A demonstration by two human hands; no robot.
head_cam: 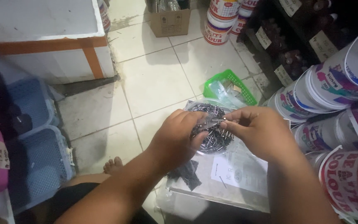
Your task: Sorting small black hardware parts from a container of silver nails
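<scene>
**Picking single nails from the bundle**

I look down on both hands working over a clear plastic bag of small dark nails, which sits on a flat cardboard sheet on the tiled floor. My left hand is cupped over the near side of the pile, fingers curled down into the nails; I cannot tell how many it has hold of beneath the palm. My right hand is pinched nearly closed, thumb and forefinger meeting on what looks like one thin nail held level just above the heap.

To do this well, I judge the pinch should stay at the head end of the nail, so the point faces away from my fingertips. The left hand works best as a steadying wall, keeping the pile from spreading across the bag. Light pressure matters: the nails are slick and tangled, and a hard pull could drag neighbours out and scatter them over the card.

A green plastic basket stands just beyond the bag, and paint tubs are stacked at my right. Blue crates sit well apart at my left.
</scene>
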